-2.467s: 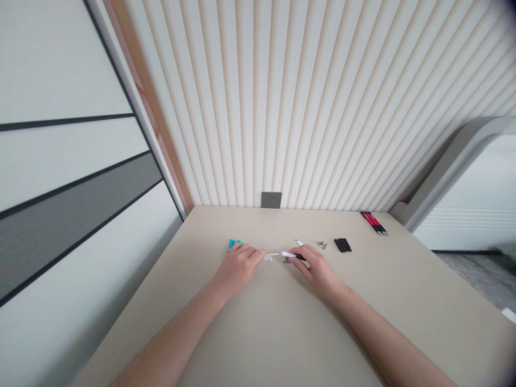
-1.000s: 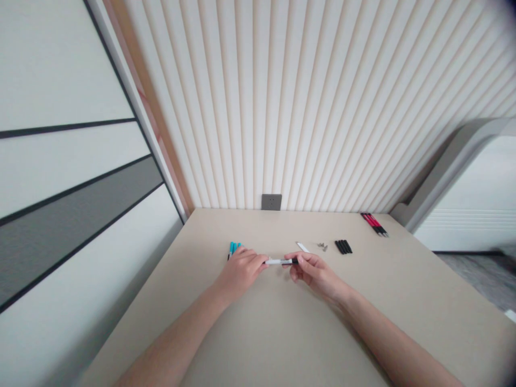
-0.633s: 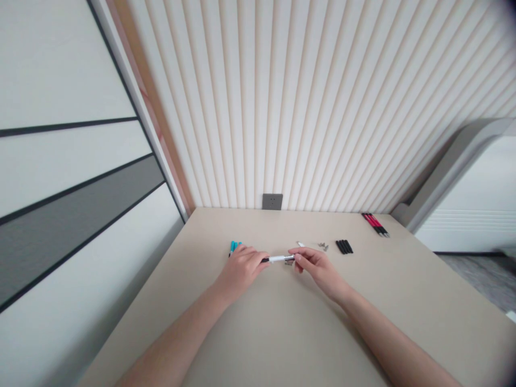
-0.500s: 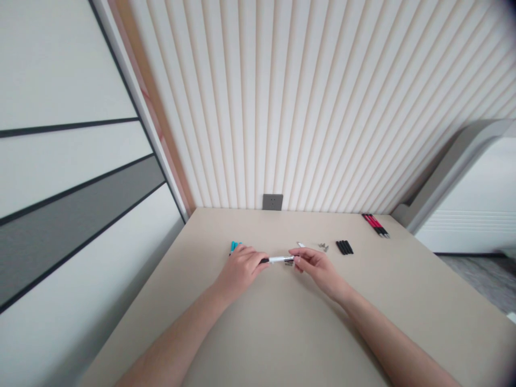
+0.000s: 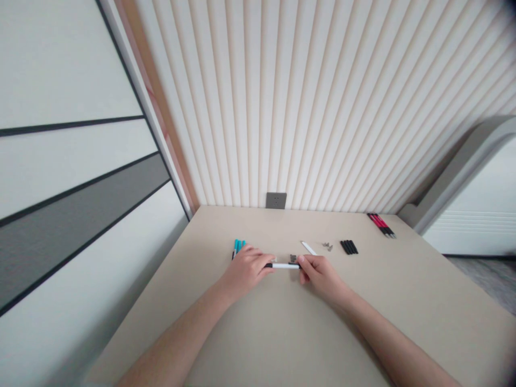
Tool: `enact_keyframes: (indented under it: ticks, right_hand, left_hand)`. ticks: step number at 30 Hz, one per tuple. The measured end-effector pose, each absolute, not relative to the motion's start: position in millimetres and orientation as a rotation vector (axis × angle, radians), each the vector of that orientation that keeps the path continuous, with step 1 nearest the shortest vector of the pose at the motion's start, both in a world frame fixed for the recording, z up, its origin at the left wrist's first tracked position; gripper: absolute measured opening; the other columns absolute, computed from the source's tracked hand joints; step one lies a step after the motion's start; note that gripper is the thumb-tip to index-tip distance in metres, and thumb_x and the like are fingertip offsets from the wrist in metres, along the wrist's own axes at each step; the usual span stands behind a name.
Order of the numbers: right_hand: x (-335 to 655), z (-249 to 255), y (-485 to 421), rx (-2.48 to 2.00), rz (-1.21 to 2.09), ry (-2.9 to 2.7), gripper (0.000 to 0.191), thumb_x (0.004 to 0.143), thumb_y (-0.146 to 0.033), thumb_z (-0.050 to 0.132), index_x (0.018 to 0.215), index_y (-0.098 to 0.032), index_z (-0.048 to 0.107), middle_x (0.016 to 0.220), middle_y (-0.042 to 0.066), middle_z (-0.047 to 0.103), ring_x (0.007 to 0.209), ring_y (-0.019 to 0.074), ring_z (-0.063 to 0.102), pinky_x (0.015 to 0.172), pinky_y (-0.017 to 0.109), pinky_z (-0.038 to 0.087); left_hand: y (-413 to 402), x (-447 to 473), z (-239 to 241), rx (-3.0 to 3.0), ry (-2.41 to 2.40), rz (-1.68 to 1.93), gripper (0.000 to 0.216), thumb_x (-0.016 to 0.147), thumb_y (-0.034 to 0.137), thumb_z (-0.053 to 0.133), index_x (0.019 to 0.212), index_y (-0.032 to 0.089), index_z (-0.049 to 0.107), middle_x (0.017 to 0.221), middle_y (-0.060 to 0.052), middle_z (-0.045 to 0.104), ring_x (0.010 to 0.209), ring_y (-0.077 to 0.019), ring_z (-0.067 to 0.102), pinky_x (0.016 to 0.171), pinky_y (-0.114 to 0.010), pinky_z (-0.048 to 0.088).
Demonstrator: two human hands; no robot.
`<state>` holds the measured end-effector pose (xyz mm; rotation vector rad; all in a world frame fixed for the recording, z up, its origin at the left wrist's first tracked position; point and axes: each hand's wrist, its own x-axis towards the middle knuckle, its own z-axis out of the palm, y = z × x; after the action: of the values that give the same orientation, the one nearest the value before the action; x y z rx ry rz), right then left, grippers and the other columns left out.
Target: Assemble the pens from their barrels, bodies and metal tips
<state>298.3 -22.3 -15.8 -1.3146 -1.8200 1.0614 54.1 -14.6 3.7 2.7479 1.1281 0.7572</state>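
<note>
Over the desk [image 5: 258,333], left hand [image 5: 249,267] and right hand [image 5: 319,273], both closed, pinch 1 end each of a white pen [image 5: 284,266].

From where I stand, the pen [image 5: 285,266] presents a slim, straight white barrel with black sections toward both ends. It is oriented crosswise and close to level, bridging the gap between the left hand [image 5: 248,267] and the right hand [image 5: 320,272]. Each hand grips one end; both tips are hidden
</note>
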Motion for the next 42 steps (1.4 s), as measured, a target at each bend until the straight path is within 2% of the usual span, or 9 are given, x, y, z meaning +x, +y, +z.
enact_keyframes:
  ticks: [3,9,13,16,20,26,31,37,42]
  right_hand:
    - [297,-15,-24,-1.255,1.069,-1.834,0.040,0.091,-0.054,0.051,0.090,-0.018,0.069,0.062,-0.001,0.061,0.054,0.0120,0.047,0.051,0.023,0.034]
    - [298,-18,-24,-1.394,1.193,-1.849,0.062,0.096,-0.060,0.031,0.075,-0.015,0.068,0.050,0.000,0.054,0.045,0.0117,0.043,0.047,0.024,0.033]
    - [300,-9,-25,-1.231,0.973,-1.965,0.041,0.089,-0.053,0.054,0.108,-0.018,0.066,0.076,0.001,0.064,0.063,0.0130,0.051,0.057,0.023,0.039]
    - [301,-1,-31,-1.208,1.009,-2.045,0.034,0.091,-0.049,0.053,0.093,-0.019,0.068,0.071,0.000,0.063,0.060,0.0123,0.049,0.056,0.023,0.037]
    - [301,1,-37,-1.246,1.169,-2.133,0.057,0.099,-0.049,0.034,0.061,-0.017,0.063,0.051,-0.001,0.053,0.046,0.0103,0.042,0.049,0.023,0.033]
    - [299,0,-36,-1.193,0.981,-2.148,0.028,0.089,-0.043,0.058,0.105,-0.021,0.066,0.078,0.001,0.067,0.062,0.0138,0.053,0.057,0.023,0.038]
    - [296,2,-40,-1.221,1.147,-2.154,0.046,0.099,-0.045,0.035,0.077,-0.018,0.065,0.056,-0.001,0.059,0.048,0.0112,0.047,0.051,0.023,0.035]
    - [295,1,-38,-1.194,1.055,-2.104,0.046,0.100,-0.048,0.033,0.075,-0.019,0.059,0.059,-0.001,0.058,0.052,0.0114,0.049,0.054,0.023,0.038]
    - [297,1,-36,-1.258,0.884,-2.103,0.043,0.099,-0.045,0.035,0.073,-0.020,0.058,0.059,-0.001,0.059,0.052,0.0121,0.049,0.055,0.024,0.036]
  left_hand:
    - [-15,54,2,2.730,1.185,0.771,0.020,0.086,0.025,0.070,0.104,0.018,0.065,0.093,-0.004,0.073,0.084,-0.0195,0.064,0.081,-0.033,0.039]
    - [-15,54,-1,2.771,1.128,0.800,0.016,0.087,0.027,0.068,0.101,0.020,0.066,0.089,-0.004,0.072,0.082,-0.0185,0.063,0.080,-0.033,0.040]
    - [-15,52,1,2.798,1.129,0.799,0.013,0.090,0.028,0.065,0.100,0.020,0.067,0.085,-0.004,0.070,0.079,-0.0176,0.062,0.078,-0.032,0.039]
    - [-17,49,6,2.878,1.004,0.784,0.011,0.093,0.027,0.061,0.098,0.020,0.067,0.084,-0.004,0.070,0.079,-0.0164,0.062,0.078,-0.032,0.039]
    - [-17,46,10,2.987,0.828,0.708,0.013,0.096,0.024,0.054,0.096,0.019,0.066,0.083,-0.004,0.070,0.081,-0.0162,0.062,0.080,-0.032,0.038]
    - [-16,45,10,2.973,0.893,0.711,0.012,0.094,0.026,0.057,0.094,0.019,0.067,0.080,-0.004,0.068,0.079,-0.0168,0.060,0.079,-0.032,0.038]
    - [-17,46,10,2.972,0.857,0.722,0.015,0.096,0.025,0.053,0.095,0.019,0.066,0.081,-0.004,0.069,0.079,-0.0168,0.060,0.079,-0.032,0.038]
    - [-15,47,12,2.485,1.146,0.987,0.034,0.081,0.032,0.074,0.112,0.021,0.063,0.095,-0.005,0.072,0.092,-0.0212,0.063,0.086,-0.036,0.042]
    - [-11,50,14,1.722,1.228,1.091,0.029,0.080,0.039,0.071,0.098,0.017,0.066,0.082,-0.003,0.072,0.073,-0.0167,0.064,0.065,-0.026,0.046]
